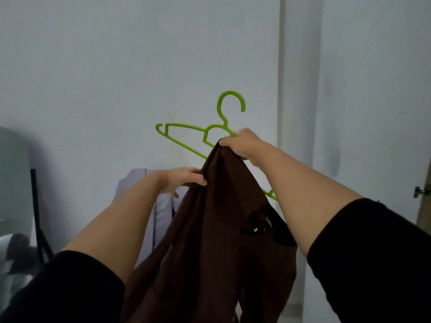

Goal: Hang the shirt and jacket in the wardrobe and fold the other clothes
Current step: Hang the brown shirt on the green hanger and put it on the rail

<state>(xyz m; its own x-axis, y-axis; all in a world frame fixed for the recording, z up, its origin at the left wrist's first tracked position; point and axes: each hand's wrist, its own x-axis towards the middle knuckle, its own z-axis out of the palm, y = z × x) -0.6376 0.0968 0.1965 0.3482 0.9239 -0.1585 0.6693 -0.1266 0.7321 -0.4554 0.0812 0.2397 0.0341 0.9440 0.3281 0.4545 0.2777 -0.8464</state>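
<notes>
1. Nearest to me, the person's two arms in black sleeves are reaching up and forward, and a brown garment, the shirt or the jacket by the look of it, is hanging between them in a long loose drape with a dark flap and metal snaps showing on its front.
2. The left hand is pinching a fold of the brown cloth just below its top, thumb pressed against the fabric, the other fingers partly hidden behind it.
3. Higher up, the right hand is closing its grip on the bunched top edge of the garment and, it seems, on the bright green plastic hanger as well; the hanger is tilting, one shoulder out to the left, its other end peeking out under the right forearm.
4. Behind them a pale garment is lying or hanging, then a dark stand at the left, then the bare white wall. No wardrobe rail is showing.
5. My worry: the garment is not yet threaded on. With the hanger slanting so steeply, a shoulder fed on now could slide straight off the low end, or the collar could bunch on one arm and hang crooked. One hand holding both cloth and hanger could also let one slip.
</notes>
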